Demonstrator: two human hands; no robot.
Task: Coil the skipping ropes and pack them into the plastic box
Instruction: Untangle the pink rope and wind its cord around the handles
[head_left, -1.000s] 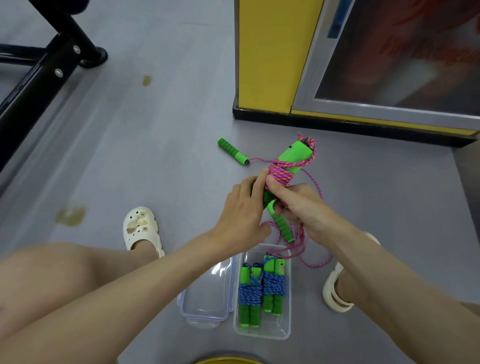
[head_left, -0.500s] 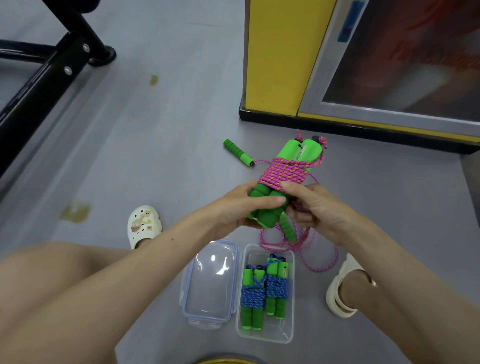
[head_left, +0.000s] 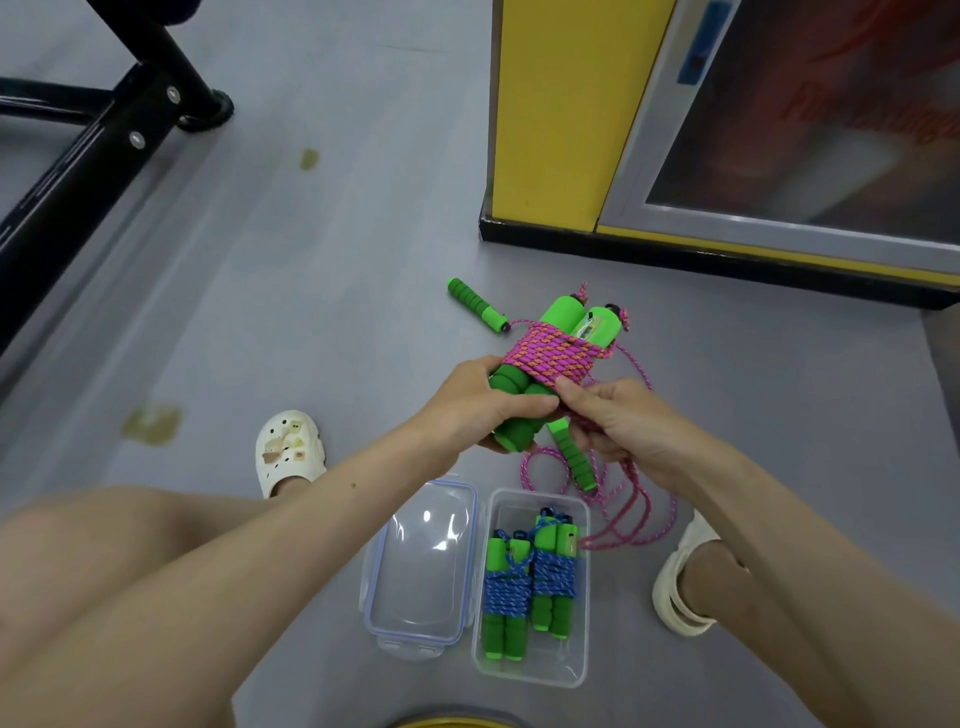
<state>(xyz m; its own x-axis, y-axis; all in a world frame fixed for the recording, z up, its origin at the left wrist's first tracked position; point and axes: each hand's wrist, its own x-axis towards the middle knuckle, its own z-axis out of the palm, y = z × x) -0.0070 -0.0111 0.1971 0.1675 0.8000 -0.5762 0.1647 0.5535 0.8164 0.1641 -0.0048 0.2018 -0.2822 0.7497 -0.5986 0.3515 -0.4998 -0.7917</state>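
The left hand (head_left: 483, 410) grips the foam ends of the pink rope bundle (head_left: 556, 353) — 2 green handles side by side, cord wound tight around their middle — with its fingers curled underneath and the thumb across the top. The right hand (head_left: 618, 426) meets it from the other side, its fingers pinching the cord at the bundle's near edge. Under the right fingers a loose pink rope (head_left: 634, 509) lies on the floor (head_left: 311, 312), its near handle (head_left: 574, 457) just below them and its far handle (head_left: 475, 304) beyond the left fingers. Nearer than both hands sits the plastic box (head_left: 582, 670) holding 2 blue rope bundles (head_left: 555, 571), with its lid (head_left: 421, 566) just beside it.
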